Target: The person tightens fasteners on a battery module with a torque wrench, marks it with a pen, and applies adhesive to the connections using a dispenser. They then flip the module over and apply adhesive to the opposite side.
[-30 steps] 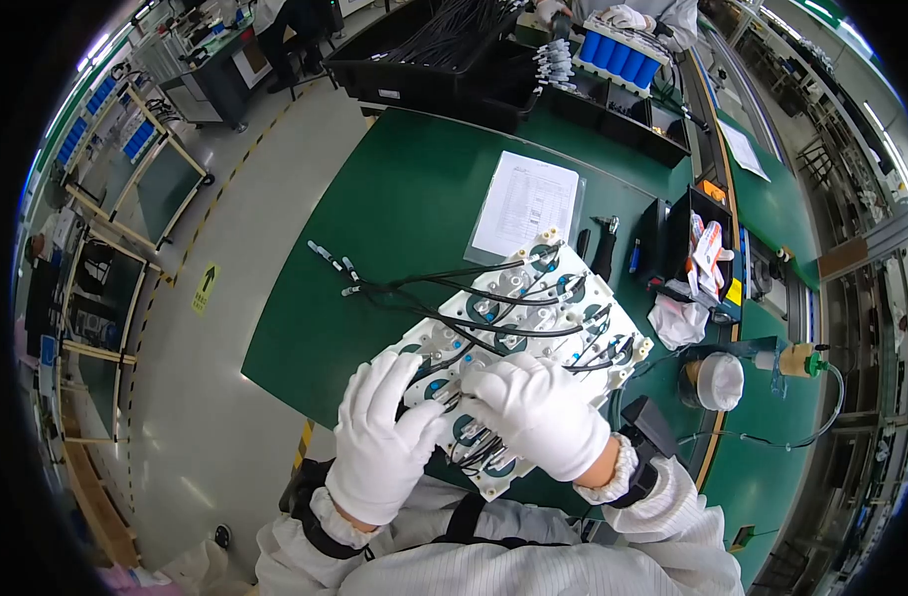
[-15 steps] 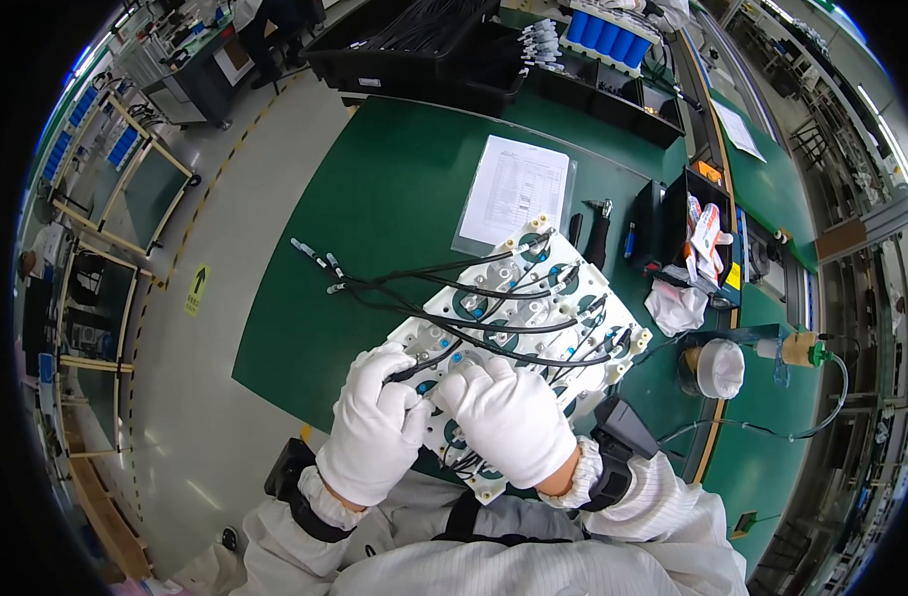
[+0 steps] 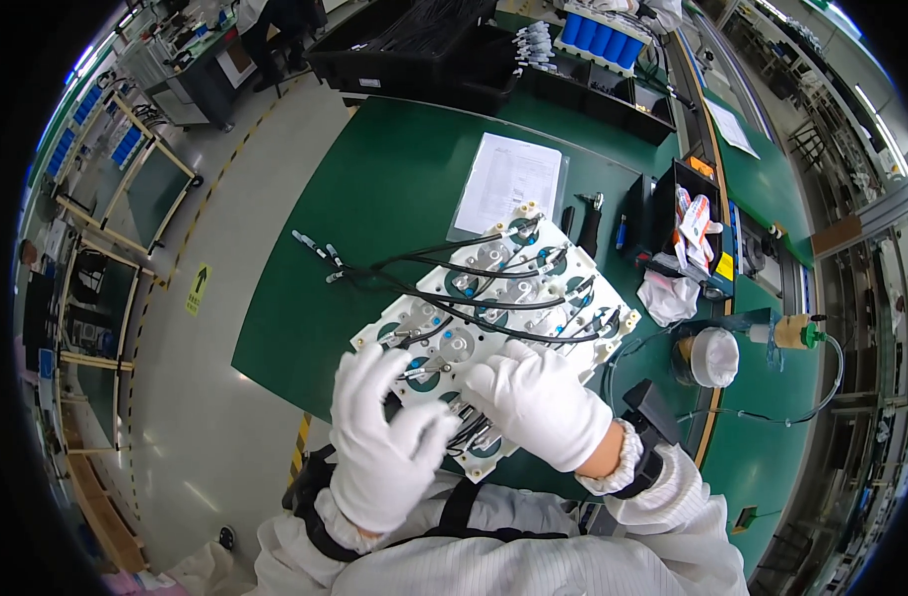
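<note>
A white plastic module plate (image 3: 563, 348) with round openings and metal terminals lies at a slant on the green bench. Black cables (image 3: 493, 299) cross it, and their sleeved ends (image 3: 320, 248) reach past its left side. My left hand (image 3: 382, 442), in a white glove, is at the plate's near left edge with thumb and fingers apart, holding nothing visible. A short cable end with a metal lug (image 3: 429, 371) lies just beyond it. My gloved right hand (image 3: 545, 405) is closed low over the near part of the plate; its fingertips hide whatever they grip or press.
Beyond the plate lie a paper sheet in a clear sleeve (image 3: 511, 184) and a ratchet-like tool (image 3: 592, 223). On the right stand a black bin of tubes (image 3: 697, 223), a crumpled white cloth (image 3: 669, 298) and a white-lined cup (image 3: 715, 358). Black trays (image 3: 414, 84) line the back.
My left hand has opened and drawn back from the plate. My right hand has shifted slightly right. The plate now sits a little farther left and up in view.
</note>
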The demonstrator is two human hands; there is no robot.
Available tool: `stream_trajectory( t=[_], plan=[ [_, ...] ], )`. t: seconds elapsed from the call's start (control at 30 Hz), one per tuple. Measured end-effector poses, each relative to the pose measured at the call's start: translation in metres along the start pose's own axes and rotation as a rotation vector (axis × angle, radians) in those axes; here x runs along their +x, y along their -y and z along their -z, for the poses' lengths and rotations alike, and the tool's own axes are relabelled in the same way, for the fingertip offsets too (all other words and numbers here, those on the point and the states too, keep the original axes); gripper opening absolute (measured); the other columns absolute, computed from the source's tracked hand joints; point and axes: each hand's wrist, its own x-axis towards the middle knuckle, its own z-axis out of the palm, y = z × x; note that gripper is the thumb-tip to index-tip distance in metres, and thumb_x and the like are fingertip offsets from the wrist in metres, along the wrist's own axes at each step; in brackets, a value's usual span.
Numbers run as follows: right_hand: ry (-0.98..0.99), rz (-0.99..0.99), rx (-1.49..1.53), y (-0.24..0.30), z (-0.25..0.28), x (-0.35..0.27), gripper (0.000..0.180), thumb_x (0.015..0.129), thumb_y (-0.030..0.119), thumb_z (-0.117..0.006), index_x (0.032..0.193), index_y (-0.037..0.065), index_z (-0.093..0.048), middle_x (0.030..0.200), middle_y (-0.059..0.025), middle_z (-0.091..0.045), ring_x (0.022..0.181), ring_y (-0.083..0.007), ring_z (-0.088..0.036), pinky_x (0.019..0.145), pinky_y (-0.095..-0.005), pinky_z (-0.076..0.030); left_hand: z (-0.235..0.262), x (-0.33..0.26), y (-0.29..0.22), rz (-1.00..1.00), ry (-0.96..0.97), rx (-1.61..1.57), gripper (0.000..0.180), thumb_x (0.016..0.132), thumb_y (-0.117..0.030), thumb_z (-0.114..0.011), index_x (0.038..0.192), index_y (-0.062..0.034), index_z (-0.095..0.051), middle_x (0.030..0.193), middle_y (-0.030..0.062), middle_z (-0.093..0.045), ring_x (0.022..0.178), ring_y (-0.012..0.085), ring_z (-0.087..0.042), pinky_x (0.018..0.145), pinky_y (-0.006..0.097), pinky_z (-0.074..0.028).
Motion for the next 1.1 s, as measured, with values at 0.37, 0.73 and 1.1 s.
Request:
stream_trajectory(
  t=[0.37, 0.73, 1.1],
  plan=[
    [0.148, 0.192, 0.065, -0.009, 0.003, -0.006, 0.014, 0.067, 0.015, -0.063, 0.076, 0.011, -0.052, 0.075, -0.0025, -0.060, 0.063, -0.0184, -0.060, 0.054, -0.0291, -0.046, -0.014, -0.003, -0.002, 0.101, 0.243, -0.022, 0.013, 0.068, -0.010, -0.069, 0.066, -0.0016, -0.059, 0.136, 0.0268, -0.040, 0.130, 0.0431, -0.033, 0.106, 0.054, -0.030],
    [0.052, -0.024, 0.060, 0.014, 0.001, -0.008, 0.008, 0.070, 0.011, -0.057, 0.074, 0.010, -0.050, 0.070, -0.0056, -0.056, 0.075, -0.0198, -0.062, 0.058, -0.0317, -0.045, -0.027, -0.007, 0.004, 0.077, 0.068, -0.013, 0.015, 0.070, -0.001, -0.066, 0.073, -0.0033, -0.052, 0.129, 0.0215, -0.048, 0.125, 0.0408, -0.042, 0.099, 0.047, -0.039],
    [-0.098, 0.092, 0.206, 0.007, 0.006, -0.063, 0.049, 0.074, 0.047, -0.072, 0.108, 0.014, -0.057, 0.113, 0.0017, -0.059, 0.110, -0.0179, -0.054, 0.091, -0.0344, -0.045, -0.014, -0.038, -0.019, -0.078, 0.100, 0.141, 0.013, 0.077, -0.021, -0.070, 0.085, -0.0144, -0.062, 0.130, 0.0151, -0.047, 0.122, 0.0355, -0.040, 0.097, 0.047, -0.039]
  ],
)
